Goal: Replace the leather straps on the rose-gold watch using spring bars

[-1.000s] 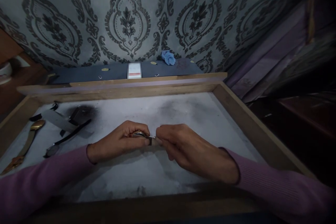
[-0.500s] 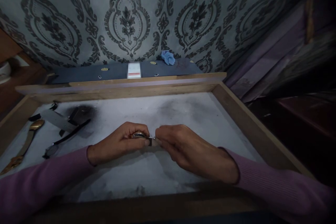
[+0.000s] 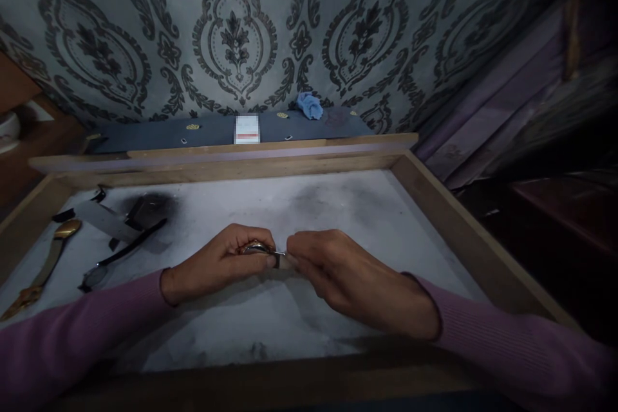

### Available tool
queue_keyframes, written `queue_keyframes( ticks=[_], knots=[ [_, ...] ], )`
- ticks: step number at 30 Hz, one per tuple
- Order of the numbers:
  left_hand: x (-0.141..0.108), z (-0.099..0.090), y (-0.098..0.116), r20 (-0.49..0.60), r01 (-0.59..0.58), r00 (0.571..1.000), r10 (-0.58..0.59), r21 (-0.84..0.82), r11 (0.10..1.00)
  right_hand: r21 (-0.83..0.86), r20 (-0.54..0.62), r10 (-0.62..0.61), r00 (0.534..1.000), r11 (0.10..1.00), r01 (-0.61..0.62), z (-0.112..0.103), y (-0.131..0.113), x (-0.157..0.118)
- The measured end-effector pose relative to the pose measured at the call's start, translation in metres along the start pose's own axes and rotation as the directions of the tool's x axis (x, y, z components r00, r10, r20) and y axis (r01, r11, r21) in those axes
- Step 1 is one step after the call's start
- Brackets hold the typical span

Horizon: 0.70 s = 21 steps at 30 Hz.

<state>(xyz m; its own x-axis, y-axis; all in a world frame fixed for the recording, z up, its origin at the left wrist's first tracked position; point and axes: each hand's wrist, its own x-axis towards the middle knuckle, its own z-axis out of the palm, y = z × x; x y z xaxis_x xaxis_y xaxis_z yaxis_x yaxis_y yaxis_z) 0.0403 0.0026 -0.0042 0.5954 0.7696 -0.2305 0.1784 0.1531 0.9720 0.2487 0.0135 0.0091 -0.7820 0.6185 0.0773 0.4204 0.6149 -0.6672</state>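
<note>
My left hand [image 3: 215, 265] is closed on a gold-rimmed watch [image 3: 257, 248], pinched between thumb and fingers over the middle of the tray. Only part of the round case shows; the fingers cover the rest. My right hand [image 3: 350, 278] is closed just to the right of it, fingers bent together. From its fingertips a thin metal tool [image 3: 280, 253] points left and meets the watch's edge near my left thumb. The tool's handle is hidden inside my right hand. A dark piece below the tip may be part of the strap.
A wooden-rimmed tray [image 3: 437, 225] with a whitish base surrounds my hands. At its left lie a gold watch [image 3: 67, 229], a black-strapped watch [image 3: 96, 277] and a grey flat strip [image 3: 109, 222]. Behind the far rim are a small white box [image 3: 246, 129] and a blue cloth [image 3: 309, 105].
</note>
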Motion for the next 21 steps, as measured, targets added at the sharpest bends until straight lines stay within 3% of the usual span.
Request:
queue_keyframes(
  ticks=[21],
  knots=[
    [0.0008, 0.0001, 0.0012, -0.048, -0.04, 0.998, 0.04, 0.002, 0.999, 0.05, -0.054, 0.003, 0.999, 0.999, -0.001, 0.0026, -0.002, -0.0008]
  ],
)
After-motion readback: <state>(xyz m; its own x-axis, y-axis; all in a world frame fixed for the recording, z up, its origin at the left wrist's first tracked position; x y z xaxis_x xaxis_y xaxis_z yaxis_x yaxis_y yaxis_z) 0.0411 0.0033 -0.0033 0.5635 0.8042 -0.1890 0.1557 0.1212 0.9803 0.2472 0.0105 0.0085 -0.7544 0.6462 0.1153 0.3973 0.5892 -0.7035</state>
